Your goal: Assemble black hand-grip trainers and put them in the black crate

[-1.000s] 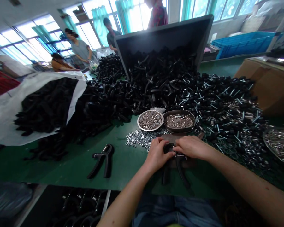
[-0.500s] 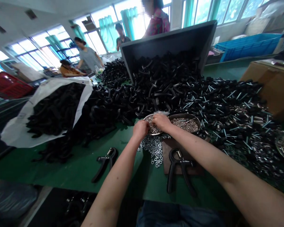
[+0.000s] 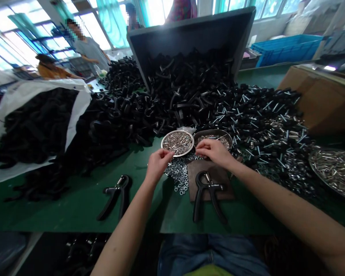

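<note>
My left hand [image 3: 158, 164] is pinched at the front left rim of a round dish [image 3: 178, 142] full of small metal parts; whatever its fingertips hold is too small to name. My right hand [image 3: 214, 151] is closed, fingertips together, at the front of a second dish [image 3: 228, 137] of small metal pieces, its grip hidden. Loose metal nuts [image 3: 179, 178] lie spread below the hands. One black hand gripper [image 3: 208, 195] with a spring rests on a brown board [image 3: 228, 184]. Another hand gripper [image 3: 117, 195] lies on the green table left of my left forearm.
Black handles pile up before a tilted grey bin [image 3: 189, 34]. A white sack [image 3: 77, 111] of black parts stands left. Right are black knobs with bolts [image 3: 247, 111], a tray of metal pins [image 3: 336, 172] and a cardboard box [image 3: 319, 96]. Other people [image 3: 89, 50] are in the background.
My hands have drawn apart and back from the round dish, the left to its front left rim, the right toward the second dish. The camera view has shifted to the right and down.
</note>
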`<state>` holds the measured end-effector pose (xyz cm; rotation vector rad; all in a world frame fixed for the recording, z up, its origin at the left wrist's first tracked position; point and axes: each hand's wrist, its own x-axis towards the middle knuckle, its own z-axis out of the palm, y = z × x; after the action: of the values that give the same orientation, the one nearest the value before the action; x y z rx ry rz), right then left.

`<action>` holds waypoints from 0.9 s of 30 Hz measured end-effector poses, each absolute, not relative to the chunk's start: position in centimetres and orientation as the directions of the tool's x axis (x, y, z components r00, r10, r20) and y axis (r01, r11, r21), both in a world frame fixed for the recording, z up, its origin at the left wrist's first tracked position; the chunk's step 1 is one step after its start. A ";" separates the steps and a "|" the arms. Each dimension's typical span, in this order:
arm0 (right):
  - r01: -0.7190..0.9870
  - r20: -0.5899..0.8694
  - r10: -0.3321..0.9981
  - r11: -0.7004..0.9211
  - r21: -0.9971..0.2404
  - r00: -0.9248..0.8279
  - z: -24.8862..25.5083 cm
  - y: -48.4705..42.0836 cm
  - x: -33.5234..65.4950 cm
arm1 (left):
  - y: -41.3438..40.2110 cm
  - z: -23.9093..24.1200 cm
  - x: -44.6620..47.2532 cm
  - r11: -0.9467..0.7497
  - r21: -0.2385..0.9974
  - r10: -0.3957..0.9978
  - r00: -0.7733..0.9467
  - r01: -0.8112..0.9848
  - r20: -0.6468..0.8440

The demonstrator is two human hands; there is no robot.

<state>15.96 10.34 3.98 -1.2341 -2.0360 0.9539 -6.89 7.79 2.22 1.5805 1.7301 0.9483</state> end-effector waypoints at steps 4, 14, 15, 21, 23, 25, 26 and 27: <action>0.543 0.014 0.929 0.229 -0.808 -0.371 1.4 7.1 18.5 | 2.2 1.1 -5.1 0.191 0.945 0.978 0.034 0.266 -0.207; 0.724 0.118 0.900 0.411 -0.555 -0.420 -0.5 5.8 17.8 | -1.6 -0.9 -1.2 0.175 0.952 0.976 0.082 0.252 -0.201; 0.730 0.131 0.889 0.438 -0.525 -0.439 -0.4 5.6 17.8 | -1.5 -0.8 -0.8 0.101 0.934 0.988 0.078 0.344 -0.136; 0.772 0.227 0.837 0.547 -0.324 -0.497 0.9 4.2 20.0 | -0.4 0.0 1.1 -0.215 0.696 0.973 0.213 0.685 0.091; 0.836 0.280 0.851 0.506 -0.210 -0.445 1.4 3.3 22.2 | 0.1 0.1 1.4 -0.252 0.644 0.962 0.262 0.723 0.081; 0.913 0.268 0.895 0.395 -0.101 -0.357 1.5 2.1 24.8 | 0.4 0.3 1.5 -0.291 0.586 0.949 0.305 0.756 0.079; 0.943 0.241 0.919 0.331 -0.041 -0.312 1.2 1.5 26.1 | 0.6 0.4 1.6 -0.317 0.541 0.941 0.329 0.779 0.078; 0.963 0.206 0.941 0.270 0.021 -0.268 0.8 0.8 27.3 | 0.7 0.5 1.7 -0.349 0.482 0.931 0.357 0.803 0.080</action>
<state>27.34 0.79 0.83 -1.7987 -2.3771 -0.2125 1.70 0.66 0.55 2.2642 1.5228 0.4893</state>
